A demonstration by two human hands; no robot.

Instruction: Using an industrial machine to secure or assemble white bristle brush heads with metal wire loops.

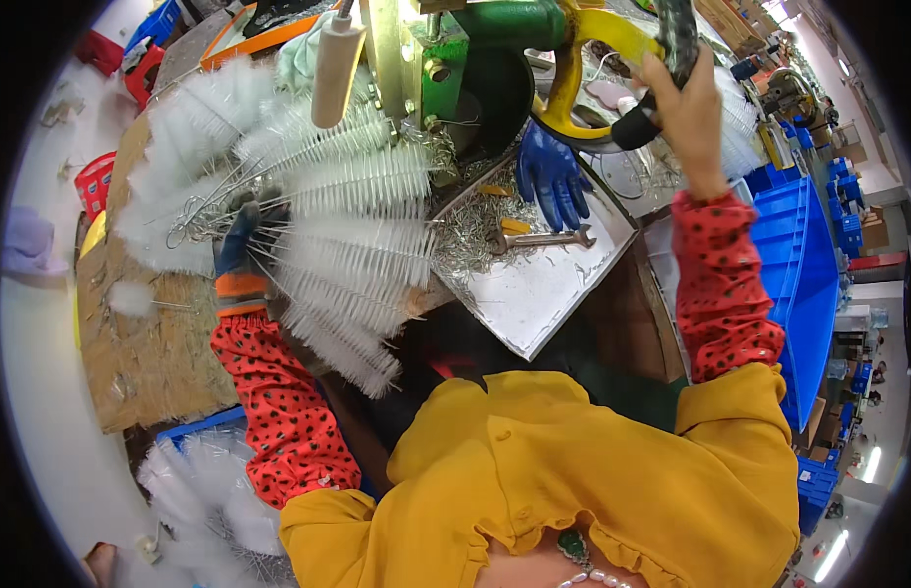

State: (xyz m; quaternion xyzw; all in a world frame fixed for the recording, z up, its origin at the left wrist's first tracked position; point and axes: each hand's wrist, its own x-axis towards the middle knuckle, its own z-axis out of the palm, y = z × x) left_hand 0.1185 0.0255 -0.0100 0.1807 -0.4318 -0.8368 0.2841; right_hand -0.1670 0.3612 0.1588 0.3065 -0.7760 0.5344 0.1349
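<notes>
My left hand (pixel 242 247), in a blue and orange glove, is closed round the wire handles of several white bottle brushes (pixel 362 181). Their bristled ends fan out to the right, and the looped wire ends stick out left of the fist. My bare right hand (pixel 694 116) grips the black-wrapped rim of a yellow handwheel (pixel 570 83). That wheel joins a green hand press (pixel 445 78) at the top middle. Some of the brush heads lie just below and left of the press.
Under the press, a white tray (pixel 529 309) holds wire clippings (pixel 475 230), a wrench (pixel 543 238) and a blue glove (pixel 553 181). More white brushes (pixel 205 108) pile on the wooden bench (pixel 132 363) and at lower left (pixel 205 490). Blue bins (pixel 793 279) stand at right.
</notes>
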